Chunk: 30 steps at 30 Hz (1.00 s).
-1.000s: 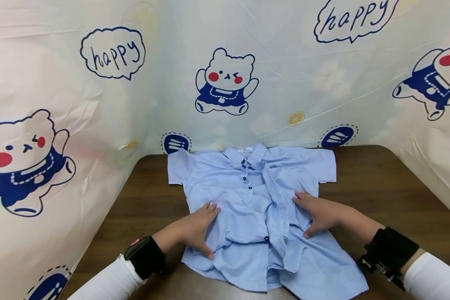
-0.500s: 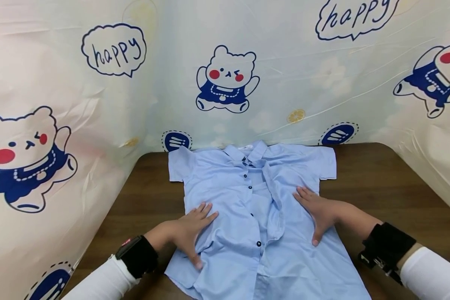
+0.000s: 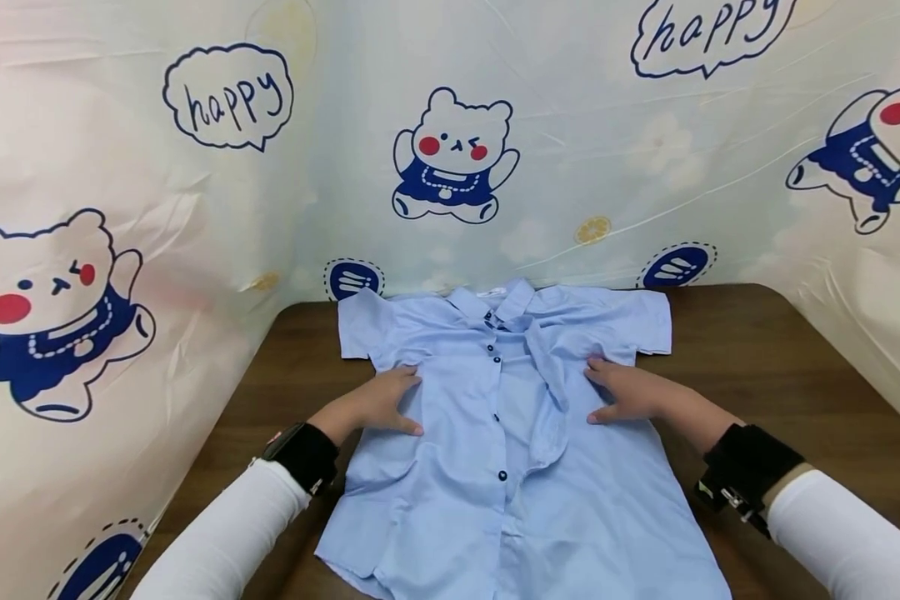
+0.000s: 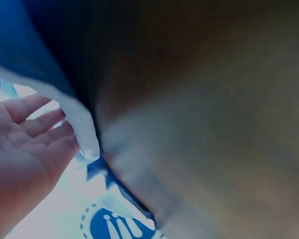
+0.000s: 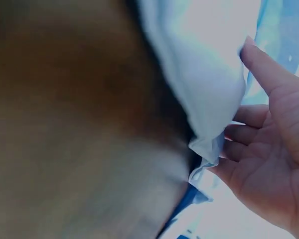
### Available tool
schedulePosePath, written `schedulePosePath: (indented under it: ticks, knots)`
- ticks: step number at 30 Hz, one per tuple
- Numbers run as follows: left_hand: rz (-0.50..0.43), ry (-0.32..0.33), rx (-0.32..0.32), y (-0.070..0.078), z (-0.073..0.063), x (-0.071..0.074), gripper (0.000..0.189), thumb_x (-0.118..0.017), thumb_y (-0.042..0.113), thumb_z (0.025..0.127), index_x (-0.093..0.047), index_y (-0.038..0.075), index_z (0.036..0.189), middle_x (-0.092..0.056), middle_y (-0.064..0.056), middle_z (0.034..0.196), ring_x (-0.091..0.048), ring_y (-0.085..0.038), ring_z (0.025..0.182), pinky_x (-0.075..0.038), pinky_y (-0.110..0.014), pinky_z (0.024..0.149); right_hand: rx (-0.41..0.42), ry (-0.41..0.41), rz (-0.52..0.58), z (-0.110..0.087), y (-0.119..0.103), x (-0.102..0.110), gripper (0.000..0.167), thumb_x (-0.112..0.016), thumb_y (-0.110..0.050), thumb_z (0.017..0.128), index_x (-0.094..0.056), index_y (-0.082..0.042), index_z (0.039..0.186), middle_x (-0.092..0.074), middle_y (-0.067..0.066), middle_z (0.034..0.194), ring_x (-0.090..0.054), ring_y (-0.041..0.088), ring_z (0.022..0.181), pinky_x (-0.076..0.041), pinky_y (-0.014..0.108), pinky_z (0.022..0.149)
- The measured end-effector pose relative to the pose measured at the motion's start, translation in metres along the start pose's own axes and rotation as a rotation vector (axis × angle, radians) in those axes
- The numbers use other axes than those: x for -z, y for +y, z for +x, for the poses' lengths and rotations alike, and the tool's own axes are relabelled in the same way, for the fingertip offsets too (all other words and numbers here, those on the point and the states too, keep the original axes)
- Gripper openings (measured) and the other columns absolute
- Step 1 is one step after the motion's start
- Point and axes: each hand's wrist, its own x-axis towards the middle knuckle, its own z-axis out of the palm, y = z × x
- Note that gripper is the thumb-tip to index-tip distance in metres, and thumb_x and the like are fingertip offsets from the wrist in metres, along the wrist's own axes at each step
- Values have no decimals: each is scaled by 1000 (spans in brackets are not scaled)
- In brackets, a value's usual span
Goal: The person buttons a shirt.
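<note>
A light blue short-sleeved button-up shirt (image 3: 457,467) lies face up, collar toward the back, with dark buttons down its front. Its front is partly open, and the loose placket (image 3: 547,375) curls over on the right half. My left hand (image 3: 378,400) rests on the shirt's left side below the sleeve, fingers and thumb spread. Opposite it, my right hand (image 3: 626,390) touches the right side at about the same height, thumb apart from the fingers. In the right wrist view, the side edge of the cloth (image 5: 209,99) overlaps the fingertips. The near hem runs out of the head view.
The shirt lies on a dark wooden table (image 3: 780,375) with rounded far corners. A pale printed curtain (image 3: 555,150) with bears and "happy" bubbles closes off the back and both sides. Black bands (image 3: 300,457) wrap both wrists, below white sleeves.
Both hands have moved up the shirt's sides toward the sleeves. The rumpled lower front has been drawn toward the near edge and lies flatter, and the placket's lower part has shifted.
</note>
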Motion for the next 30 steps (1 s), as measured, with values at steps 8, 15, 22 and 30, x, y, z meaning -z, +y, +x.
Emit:
schedulePosePath:
  ticks: [8, 15, 22, 30]
  knots:
    - [7, -10, 10, -13, 16, 11, 93, -88, 39, 71, -45, -7, 140, -38, -26, 147, -32, -40, 138, -29, -49, 112, -49, -19, 34, 24, 17, 8, 92, -75, -44, 84, -33, 9, 146, -24, 30, 153, -21, 47, 141, -23, 58, 111]
    - [72, 64, 4, -1, 18, 10, 65, -82, 34, 79, -60, -3, 127, -53, -23, 132, -47, -38, 125, -37, -48, 105, 46, 61, 3, 24, 7, 12, 70, -82, -31, 79, -55, 10, 129, -53, 28, 132, -47, 45, 124, -37, 57, 103]
    - [53, 135, -25, -3, 22, 4, 49, -83, 29, 78, -68, -1, 113, -62, -13, 111, -56, -28, 105, -45, -42, 94, 76, 96, -22, 21, -2, 7, 56, -85, -26, 75, -66, 6, 116, -61, 11, 104, -57, 25, 94, -49, 43, 85]
    - [5, 148, -40, -2, 24, 4, 28, -82, 24, 80, -71, 4, 96, -65, -1, 90, -54, -16, 84, -45, -35, 79, 108, 91, 54, 19, -6, 7, 30, -81, -11, 78, -67, -3, 104, -56, -3, 78, -50, 13, 71, -45, 31, 68]
